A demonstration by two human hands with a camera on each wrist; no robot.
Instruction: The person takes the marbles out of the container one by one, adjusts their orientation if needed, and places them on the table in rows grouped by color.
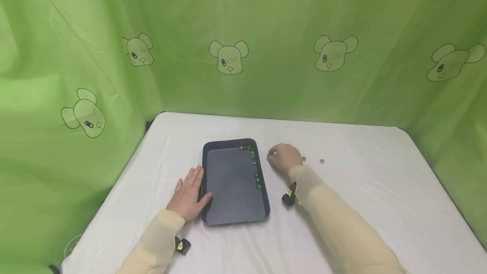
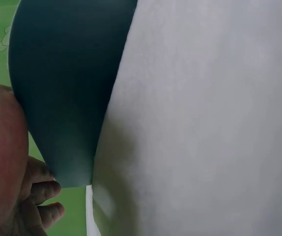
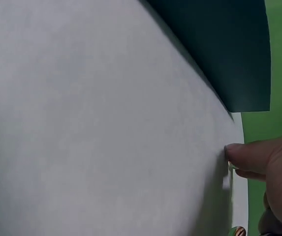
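Note:
A dark rectangular tray (image 1: 236, 219) lies on the white table, its long sides running away from me. Several small green marbles (image 1: 254, 162) and a red one (image 1: 245, 147) line its far right corner and right wall. My left hand (image 1: 189, 195) rests against the tray's left side, fingers straight, thumb over the rim. Right of the tray, my right hand (image 1: 285, 157) pinches a small marble between thumb and fingers, low over the cloth; the fingertips mostly hide it. In the right wrist view, a swirled marble (image 3: 238, 231) lies near that hand.
Two small marbles, one nearer (image 1: 303, 158) and one farther right (image 1: 321, 161), lie on the white cloth (image 1: 365, 172) beyond the right hand. Green curtains (image 1: 281, 92) with bear-head outlines hang behind and beside the table. A black wrist camera (image 1: 289, 195) sits at the right cuff.

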